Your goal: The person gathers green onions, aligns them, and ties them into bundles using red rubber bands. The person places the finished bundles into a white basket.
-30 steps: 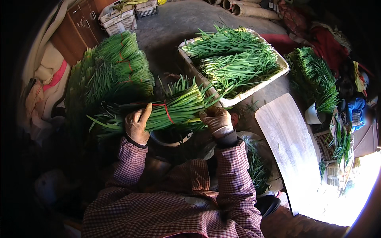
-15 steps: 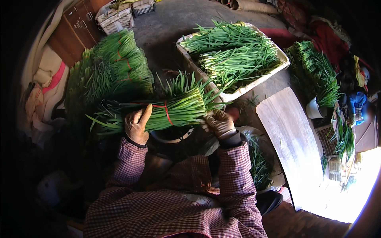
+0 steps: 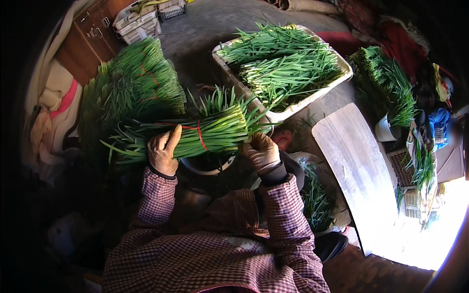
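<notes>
At centre frame, your left hand [image 3: 162, 152] wraps the bundle of green chives [image 3: 195, 134] near its red tie [image 3: 199, 135]; your right hand [image 3: 262, 152] pinches the cut ends.

a tied bundle [image 3: 195, 136] lies between stacked bundles [image 3: 132, 88] at left and a tray [image 3: 337, 80] at right.

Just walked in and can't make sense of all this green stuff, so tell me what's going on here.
A person in a checked shirt holds a bundle of green chives, tied with a red band, in both gloved hands. The left hand grips its leafy end, and the right hand is at the cut end. It sits over a bowl. A stack of tied bundles lies to the left, and a white tray of loose chives sits ahead.
</notes>
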Available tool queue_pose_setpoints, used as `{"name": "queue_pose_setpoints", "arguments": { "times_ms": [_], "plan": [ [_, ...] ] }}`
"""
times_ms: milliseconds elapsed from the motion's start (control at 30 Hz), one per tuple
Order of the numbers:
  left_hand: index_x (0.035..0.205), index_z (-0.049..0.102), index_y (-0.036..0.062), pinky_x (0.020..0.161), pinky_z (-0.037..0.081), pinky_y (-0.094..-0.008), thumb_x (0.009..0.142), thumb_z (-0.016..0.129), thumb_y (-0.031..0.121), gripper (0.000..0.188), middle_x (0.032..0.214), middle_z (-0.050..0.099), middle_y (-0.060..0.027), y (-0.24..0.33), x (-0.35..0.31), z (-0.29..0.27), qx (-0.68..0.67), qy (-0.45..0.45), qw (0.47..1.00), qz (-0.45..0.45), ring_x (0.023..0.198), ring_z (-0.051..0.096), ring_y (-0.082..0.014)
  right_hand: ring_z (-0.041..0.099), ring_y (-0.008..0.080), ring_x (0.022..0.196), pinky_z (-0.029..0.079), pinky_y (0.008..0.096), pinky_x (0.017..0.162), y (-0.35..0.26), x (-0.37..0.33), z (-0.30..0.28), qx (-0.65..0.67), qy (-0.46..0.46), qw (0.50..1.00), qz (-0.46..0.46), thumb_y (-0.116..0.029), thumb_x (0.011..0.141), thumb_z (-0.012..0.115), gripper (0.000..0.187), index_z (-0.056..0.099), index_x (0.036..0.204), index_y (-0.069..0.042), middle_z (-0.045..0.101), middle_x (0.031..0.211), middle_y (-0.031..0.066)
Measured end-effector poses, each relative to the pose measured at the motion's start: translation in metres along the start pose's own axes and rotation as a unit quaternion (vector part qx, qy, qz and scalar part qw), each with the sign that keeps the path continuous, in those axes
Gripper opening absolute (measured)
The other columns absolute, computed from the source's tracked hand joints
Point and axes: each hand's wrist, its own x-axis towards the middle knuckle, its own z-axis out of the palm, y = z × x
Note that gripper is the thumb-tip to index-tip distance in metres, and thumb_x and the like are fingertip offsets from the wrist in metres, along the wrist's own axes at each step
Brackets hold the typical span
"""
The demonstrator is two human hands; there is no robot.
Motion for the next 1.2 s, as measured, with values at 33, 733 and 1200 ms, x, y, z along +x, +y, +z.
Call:
{"name": "queue_pose_setpoints", "arguments": {
  "times_ms": [33,733,1200],
  "plan": [
    [0.117,0.052,0.0166,0.079,0.039,-0.0365,0.047,0.058,-0.008,0.075,0.098,0.052,-0.0009,-0.001,0.0,0.0,0.002,-0.004,1.0,0.001,0.087,0.05,-0.0232,0.051,0.0068,0.063,0.043,0.0221,0.058,0.002,0.0,0.0,0.023,-0.001,1.0,-0.01,0.003,0.078,0.053,0.006,0.052,0.08,-0.002,0.057,0.07,0.0015],
    [0.114,0.054,0.0145,0.076,0.04,-0.0361,0.048,0.057,-0.008,0.071,0.096,0.054,-0.0015,-0.004,0.003,0.001,-0.029,0.027,0.999,-0.001,0.085,0.051,-0.0241,0.056,0.0157,0.08,0.044,0.0279,0.073,-0.012,-0.024,0.007,-0.085,-0.087,0.989,-0.086,-0.012,0.084,0.055,0.019,0.059,0.094,0.003,0.06,0.085,0.0103],
    [0.115,0.054,0.0128,0.075,0.04,-0.0363,0.047,0.057,-0.01,0.072,0.096,0.054,-0.0038,-0.008,-0.001,-0.001,-0.054,0.047,0.997,0.007,0.086,0.051,-0.0256,0.05,0.0075,0.062,0.042,0.0221,0.058,-0.018,-0.011,-0.028,-0.017,0.076,0.997,-0.023,-0.009,0.081,0.059,0.01,0.059,0.077,0.0,0.059,0.072,0.0014]
  ]
}}
